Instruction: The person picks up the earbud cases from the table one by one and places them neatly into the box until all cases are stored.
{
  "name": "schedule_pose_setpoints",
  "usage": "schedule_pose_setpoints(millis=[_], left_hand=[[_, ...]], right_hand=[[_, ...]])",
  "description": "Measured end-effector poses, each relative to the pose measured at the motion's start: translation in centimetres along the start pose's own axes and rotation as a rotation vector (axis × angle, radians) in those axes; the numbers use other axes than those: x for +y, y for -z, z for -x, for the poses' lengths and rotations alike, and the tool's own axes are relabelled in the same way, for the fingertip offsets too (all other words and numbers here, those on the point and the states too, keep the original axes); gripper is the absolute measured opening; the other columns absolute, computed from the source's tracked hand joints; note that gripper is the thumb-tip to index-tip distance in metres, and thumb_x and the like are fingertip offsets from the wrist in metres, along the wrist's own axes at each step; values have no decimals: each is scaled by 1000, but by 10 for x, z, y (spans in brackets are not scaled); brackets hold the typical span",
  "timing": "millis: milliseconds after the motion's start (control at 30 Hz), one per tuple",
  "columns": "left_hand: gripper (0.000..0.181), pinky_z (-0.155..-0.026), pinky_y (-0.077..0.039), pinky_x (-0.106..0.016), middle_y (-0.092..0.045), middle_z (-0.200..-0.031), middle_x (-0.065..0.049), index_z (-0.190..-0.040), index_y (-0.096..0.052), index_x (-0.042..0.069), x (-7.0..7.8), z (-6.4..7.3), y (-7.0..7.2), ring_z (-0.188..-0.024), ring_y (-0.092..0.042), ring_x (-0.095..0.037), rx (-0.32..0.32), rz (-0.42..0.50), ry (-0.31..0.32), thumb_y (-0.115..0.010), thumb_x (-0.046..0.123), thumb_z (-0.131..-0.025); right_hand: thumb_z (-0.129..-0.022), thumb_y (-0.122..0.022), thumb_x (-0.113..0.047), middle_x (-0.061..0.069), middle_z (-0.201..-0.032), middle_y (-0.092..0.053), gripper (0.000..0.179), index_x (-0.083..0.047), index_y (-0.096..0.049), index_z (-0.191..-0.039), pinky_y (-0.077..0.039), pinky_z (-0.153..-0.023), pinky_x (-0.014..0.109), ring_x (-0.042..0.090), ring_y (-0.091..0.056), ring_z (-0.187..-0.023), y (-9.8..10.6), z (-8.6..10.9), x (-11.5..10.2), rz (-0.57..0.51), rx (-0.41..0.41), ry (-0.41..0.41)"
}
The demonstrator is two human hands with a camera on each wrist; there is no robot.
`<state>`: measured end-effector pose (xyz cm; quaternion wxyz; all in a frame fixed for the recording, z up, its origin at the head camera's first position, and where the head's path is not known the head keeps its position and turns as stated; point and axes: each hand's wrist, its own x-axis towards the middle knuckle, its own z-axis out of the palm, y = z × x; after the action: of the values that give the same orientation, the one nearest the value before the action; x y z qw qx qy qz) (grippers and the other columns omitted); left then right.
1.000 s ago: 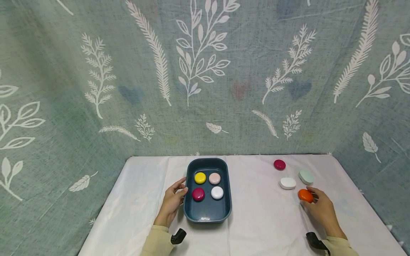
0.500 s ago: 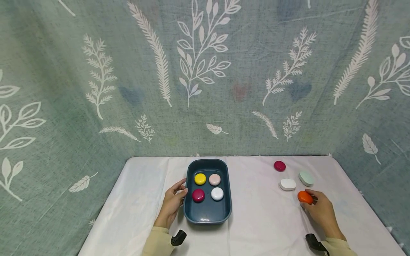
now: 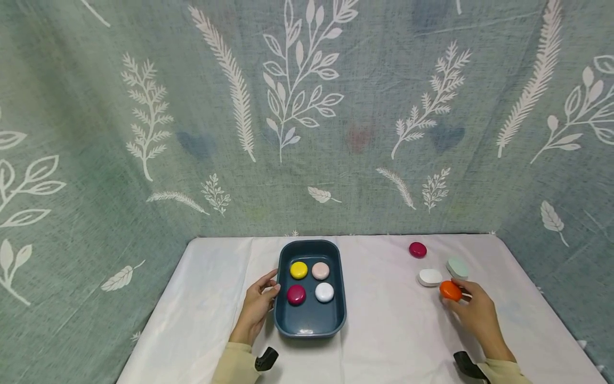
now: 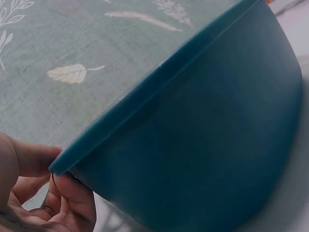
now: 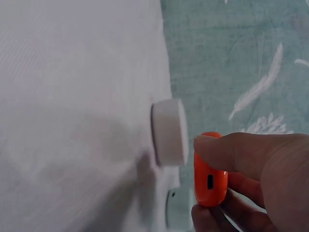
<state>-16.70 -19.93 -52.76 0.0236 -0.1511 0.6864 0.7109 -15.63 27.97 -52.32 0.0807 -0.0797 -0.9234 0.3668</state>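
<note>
My right hand [image 3: 478, 314] pinches a glossy orange round case [image 3: 450, 290] between thumb and fingers. A small dark slot, like a charging port, shows on the edge of this orange case [image 5: 211, 181] in the right wrist view. It is held above the white table. At the left, my left hand [image 3: 257, 308] grips the rim of a dark blue rectangular tray [image 3: 309, 326], thumb and curled fingers on either side of the rim in the left wrist view. Inside the tray lie a yellow [image 3: 299, 270], a pale pink [image 3: 320, 271], a crimson [image 3: 296, 295] and a white round piece [image 3: 324, 292].
Just beyond the orange case lie a white oval case [image 3: 429, 277] and a mint oval case [image 3: 457, 268]. Farther back is a crimson round piece [image 3: 418, 249]. A leaf-patterned green cloth [image 3: 307, 181] surrounds the white-covered table [image 3: 379, 314] at the back and sides.
The right hand has lifted the orange case a little and shifted it slightly left, closer to the white oval case. The left hand and the tray have stayed in place.
</note>
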Motion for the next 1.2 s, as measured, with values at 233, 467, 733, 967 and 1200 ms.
schedule_pose_setpoints(millis=[233, 467, 733, 967, 1200], left_hand=[[48, -63, -45, -23, -51, -117, -11, -152, -55, 1, -3, -1, 0, -76, -51, -14, 0, 0, -3, -60, 1, -104], [50, -61, -43, -22, -53, -114, -8, -153, -53, 0, -2, 2, 1, -74, -50, -11, -10, 16, -15, -61, 1, -104], [49, -62, -43, -22, -53, -115, -9, -153, -54, 1, -1, 1, 0, -75, -50, -13, -9, 2, -19, -61, 3, -104], [50, -62, -43, -22, -53, -113, -8, -153, -52, -1, -3, 0, 1, -74, -50, -12, -12, 0, -24, -61, 2, -104], [51, -61, -43, -23, -53, -114, -7, -155, -51, 0, -4, 1, 2, -75, -50, -13, -14, 0, -21, -61, 4, -105]], right_hand=[[-84, -83, 7, 37, -132, -56, 60, 15, -57, -138, -49, -100, 66, 54, -59, -117, 0, 4, -17, -5, 18, 106], [-83, -84, 7, 34, -133, -59, 59, 14, -59, -136, -51, -99, 65, 52, -62, -115, -10, 5, -31, -38, -2, 179], [-76, -86, 14, 27, -123, -66, 55, 12, -66, -128, -55, -92, 59, 44, -67, -107, -27, 6, -44, -102, 41, 315], [-76, -87, 13, 22, -122, -68, 55, 10, -67, -127, -57, -92, 56, 40, -67, -108, -41, 7, -58, -133, 5, 341], [-76, -86, 16, 21, -121, -68, 54, 10, -68, -126, -58, -93, 53, 38, -66, -108, -55, 7, -72, -182, -14, 370]])
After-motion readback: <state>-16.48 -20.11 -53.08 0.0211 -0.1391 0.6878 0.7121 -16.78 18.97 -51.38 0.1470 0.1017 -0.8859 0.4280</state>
